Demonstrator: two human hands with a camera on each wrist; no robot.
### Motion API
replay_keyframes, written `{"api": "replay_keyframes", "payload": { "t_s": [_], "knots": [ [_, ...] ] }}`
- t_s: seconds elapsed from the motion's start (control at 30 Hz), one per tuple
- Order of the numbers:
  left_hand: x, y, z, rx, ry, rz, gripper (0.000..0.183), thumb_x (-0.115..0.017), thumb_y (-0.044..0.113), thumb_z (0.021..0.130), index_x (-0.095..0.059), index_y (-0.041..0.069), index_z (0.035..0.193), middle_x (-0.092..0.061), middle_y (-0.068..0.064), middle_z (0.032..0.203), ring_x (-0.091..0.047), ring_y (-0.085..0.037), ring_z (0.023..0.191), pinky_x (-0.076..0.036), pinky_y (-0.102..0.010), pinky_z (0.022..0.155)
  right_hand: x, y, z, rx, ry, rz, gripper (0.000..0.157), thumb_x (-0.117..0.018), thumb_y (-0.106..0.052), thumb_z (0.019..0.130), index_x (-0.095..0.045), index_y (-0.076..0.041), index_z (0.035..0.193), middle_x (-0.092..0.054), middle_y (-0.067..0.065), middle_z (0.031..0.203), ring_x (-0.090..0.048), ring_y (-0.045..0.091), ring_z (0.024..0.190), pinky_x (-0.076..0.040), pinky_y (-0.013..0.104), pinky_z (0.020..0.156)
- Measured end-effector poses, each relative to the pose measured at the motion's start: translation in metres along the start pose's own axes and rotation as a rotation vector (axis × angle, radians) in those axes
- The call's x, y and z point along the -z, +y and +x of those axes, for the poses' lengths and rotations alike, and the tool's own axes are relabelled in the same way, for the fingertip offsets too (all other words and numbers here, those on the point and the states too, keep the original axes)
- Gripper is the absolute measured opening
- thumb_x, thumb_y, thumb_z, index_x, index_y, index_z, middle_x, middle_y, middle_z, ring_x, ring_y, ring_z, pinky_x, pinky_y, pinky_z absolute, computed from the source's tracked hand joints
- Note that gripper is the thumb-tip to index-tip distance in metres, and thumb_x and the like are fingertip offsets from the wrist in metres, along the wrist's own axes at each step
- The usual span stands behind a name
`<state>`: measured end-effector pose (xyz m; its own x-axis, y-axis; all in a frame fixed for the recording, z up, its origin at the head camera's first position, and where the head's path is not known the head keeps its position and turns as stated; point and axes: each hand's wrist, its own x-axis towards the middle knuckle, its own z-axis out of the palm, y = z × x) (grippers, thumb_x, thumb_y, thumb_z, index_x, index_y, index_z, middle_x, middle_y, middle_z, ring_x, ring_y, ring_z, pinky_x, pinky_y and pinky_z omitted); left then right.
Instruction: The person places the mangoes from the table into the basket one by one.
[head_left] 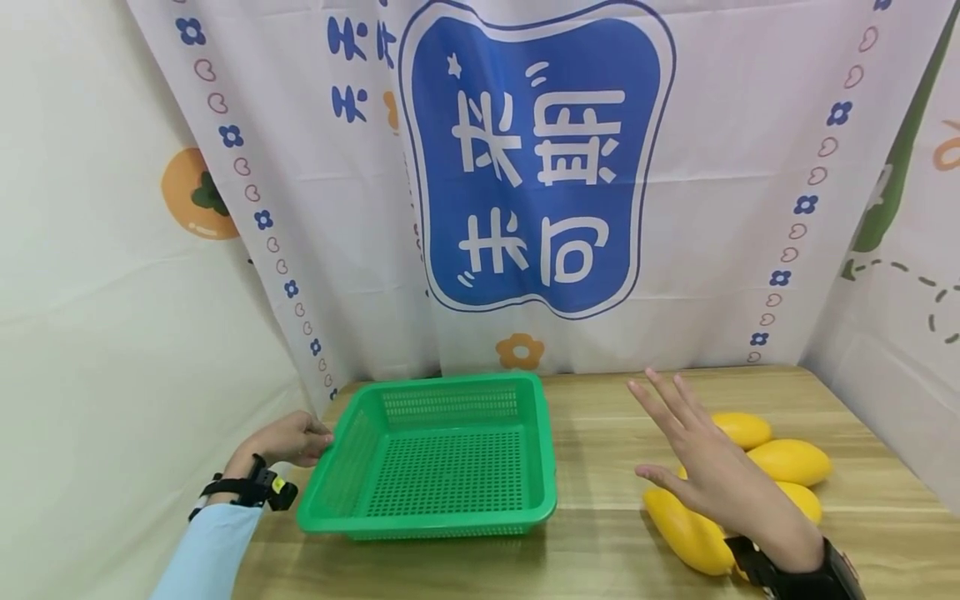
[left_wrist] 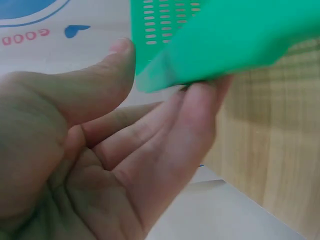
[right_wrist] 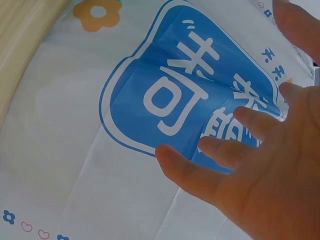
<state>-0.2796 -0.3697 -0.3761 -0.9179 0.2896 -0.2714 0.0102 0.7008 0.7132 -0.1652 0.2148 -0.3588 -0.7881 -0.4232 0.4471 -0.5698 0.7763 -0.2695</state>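
Note:
A green plastic basket (head_left: 427,523) with slotted walls and a mesh bottom stands on the table, with nothing inside it. At its left side my left hand (head_left: 291,439) pinches the rim. The left wrist view has the thumb against the basket's edge (left_wrist: 225,45) and the fingers bent underneath. Several yellow mangoes (head_left: 791,461) lie in a group on the right of the table. Over them is my right hand (head_left: 708,471), fingers spread and holding nothing, hiding part of the group. In the right wrist view that hand (right_wrist: 275,165) is before the cloth.
The wood-grain table (head_left: 592,467) runs back to a white printed cloth (head_left: 720,250) hanging behind it, with a big blue label on it. More pale cloth (head_left: 97,350) hangs along the left side, and another sheet (head_left: 915,375) on the right.

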Motion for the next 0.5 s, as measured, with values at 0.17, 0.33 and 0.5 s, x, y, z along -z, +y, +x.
{"api": "replay_keyframes", "payload": {
  "t_s": [0.17,0.33,0.5],
  "knots": [
    [-0.004,-0.006,0.005,-0.01,0.012,0.07,0.025,-0.056,0.011,0.096,-0.066,-0.011,0.104,-0.069,-0.01,0.086,-0.064,-0.017,0.072,-0.058,-0.036,0.067,-0.005,0.003,0.001,0.011,0.007,0.008,0.092,-0.073,-0.027,0.085,-0.012,-0.023,0.155,-0.009,0.009,0.162,-0.021,0.046,0.139,-0.041,0.069,0.091],
    [-0.002,-0.008,0.009,-0.028,-0.016,0.097,0.024,-0.054,0.009,0.097,-0.065,-0.003,0.08,-0.051,0.002,0.065,-0.046,-0.011,0.055,-0.045,-0.025,0.053,-0.009,0.011,0.005,0.004,0.017,0.012,0.089,-0.072,-0.021,0.086,-0.015,-0.021,0.154,-0.02,0.017,0.158,-0.042,0.043,0.129,-0.047,0.06,0.091],
    [0.001,-0.006,0.013,-0.046,-0.072,0.056,0.024,-0.051,0.007,0.098,-0.06,-0.002,0.077,-0.054,0.001,0.067,-0.053,-0.012,0.058,-0.05,-0.026,0.056,-0.01,0.022,0.003,-0.007,0.0,0.004,0.081,-0.072,-0.016,0.085,-0.026,-0.009,0.151,-0.035,0.027,0.149,-0.046,0.046,0.123,-0.046,0.06,0.092]
  ]
}}
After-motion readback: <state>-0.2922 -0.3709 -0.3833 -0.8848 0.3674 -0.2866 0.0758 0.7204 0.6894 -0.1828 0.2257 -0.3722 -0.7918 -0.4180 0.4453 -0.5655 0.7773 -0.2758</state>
